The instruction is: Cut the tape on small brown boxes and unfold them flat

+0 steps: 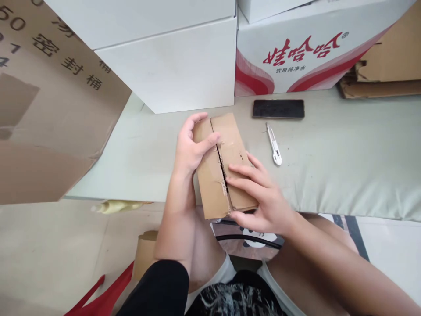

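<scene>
A small brown cardboard box [234, 138] lies between my hands at the front edge of the table. Its top flaps meet along a lengthwise seam, which is torn ragged and gapes slightly toward the near end. My left hand [194, 145] grips the box's left side, thumb on top by the seam. On the right, my right hand [263, 193] holds the box with its fingers across the right flap and its thumb at the near end of the seam. What is inside is hidden. A white utility knife [274, 145] lies to the right of the box.
Behind the knife lies a black phone [278, 109]. White cartons [177, 70] and a red-and-white printed carton [296, 66] stand along the back. A large brown carton [59, 114] is at left; folded cardboard [391, 57] sits at far right. My legs are below the table edge.
</scene>
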Available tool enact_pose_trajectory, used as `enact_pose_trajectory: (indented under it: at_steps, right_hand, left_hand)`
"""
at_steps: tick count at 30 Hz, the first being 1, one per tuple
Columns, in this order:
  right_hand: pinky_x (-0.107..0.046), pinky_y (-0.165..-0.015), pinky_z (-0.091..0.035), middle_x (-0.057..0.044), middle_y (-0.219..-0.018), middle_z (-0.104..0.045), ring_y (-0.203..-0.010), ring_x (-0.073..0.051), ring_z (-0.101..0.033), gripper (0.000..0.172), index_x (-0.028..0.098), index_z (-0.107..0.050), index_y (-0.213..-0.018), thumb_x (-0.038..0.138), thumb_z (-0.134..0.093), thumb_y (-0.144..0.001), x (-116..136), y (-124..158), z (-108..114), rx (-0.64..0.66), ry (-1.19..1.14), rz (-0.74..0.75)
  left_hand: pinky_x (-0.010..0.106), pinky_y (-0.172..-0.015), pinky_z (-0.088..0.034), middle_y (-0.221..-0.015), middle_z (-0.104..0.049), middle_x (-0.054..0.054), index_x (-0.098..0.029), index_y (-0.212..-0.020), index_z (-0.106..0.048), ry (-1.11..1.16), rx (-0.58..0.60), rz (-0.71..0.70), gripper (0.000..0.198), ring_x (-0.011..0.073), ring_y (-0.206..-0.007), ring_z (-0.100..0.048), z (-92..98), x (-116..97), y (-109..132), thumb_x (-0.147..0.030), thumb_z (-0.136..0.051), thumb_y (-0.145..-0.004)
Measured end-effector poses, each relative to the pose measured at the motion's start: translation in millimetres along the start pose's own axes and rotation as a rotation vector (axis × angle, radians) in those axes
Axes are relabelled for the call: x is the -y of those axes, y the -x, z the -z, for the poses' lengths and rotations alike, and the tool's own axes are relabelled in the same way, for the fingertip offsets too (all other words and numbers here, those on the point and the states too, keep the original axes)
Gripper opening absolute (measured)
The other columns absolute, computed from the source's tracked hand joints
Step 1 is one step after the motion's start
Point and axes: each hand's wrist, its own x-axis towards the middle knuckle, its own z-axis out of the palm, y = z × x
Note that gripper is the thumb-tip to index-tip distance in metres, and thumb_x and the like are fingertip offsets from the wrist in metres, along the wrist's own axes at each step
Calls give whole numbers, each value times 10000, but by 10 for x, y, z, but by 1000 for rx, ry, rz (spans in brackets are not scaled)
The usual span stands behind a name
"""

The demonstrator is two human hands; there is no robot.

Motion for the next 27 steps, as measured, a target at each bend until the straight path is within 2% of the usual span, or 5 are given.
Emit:
enact_pose_trajectory:
  at_steps: [6, 10, 16, 22, 27]
  right_hand:
    - [-569, -1186, -443, -95, -1661, -407, -1521, -301, -431, 520, 319, -471, -1493, 535, -375, -1030, -316, 167, -46, -59, -262, -383]
    - [-519, -1008, -566, -131, -1446, -646, -1282, -309, -654, 514, 258, -568, -1422, 531, -358, -1040, -506, 131, -72, 54, -126, -781]
    - [-365, -597, -520, -57, -1015, -820, -829, -291, -776, 584, 294, -714, -1219, 523, -195, -1078, -421, 60, -26, 346, 182, -697]
    - [-520, -955, -574, -105, -1325, -734, -1198, -338, -705, 626, 253, -623, -1415, 599, -251, -1049, -429, 114, -26, 315, -27, -719]
    - [-438, -771, -612, -97, -1068, -778, -835, -240, -743, 654, 263, -525, -1497, 650, -350, -999, -529, 182, 20, 191, -401, -866]
  left_hand:
    - [472, -1147, -458, -1287, -607, 103, -260, -1141, -754, -250, 64, 40, 602, 330, -1266, -590, 81, -62, -22, -467, -939, -607]
    - [484, -1151, -454, -1258, -606, 93, -249, -1122, -753, -251, 48, 51, 585, 330, -1246, -597, 87, -89, -14, -424, -947, -598]
    - [484, -1163, -439, -1228, -609, 86, -230, -1104, -750, -220, 29, 55, 587, 324, -1224, -612, 86, -84, -22, -382, -960, -578]
    - [441, -1005, -539, -1100, -697, 99, -208, -1044, -746, -89, -35, 114, 600, 308, -1096, -662, 151, -65, -19, -455, -976, -548]
    - [349, -776, -577, -1065, -718, 80, -234, -1038, -711, -4, -101, 142, 637, 252, -943, -699, 267, -15, 15, -551, -964, -547]
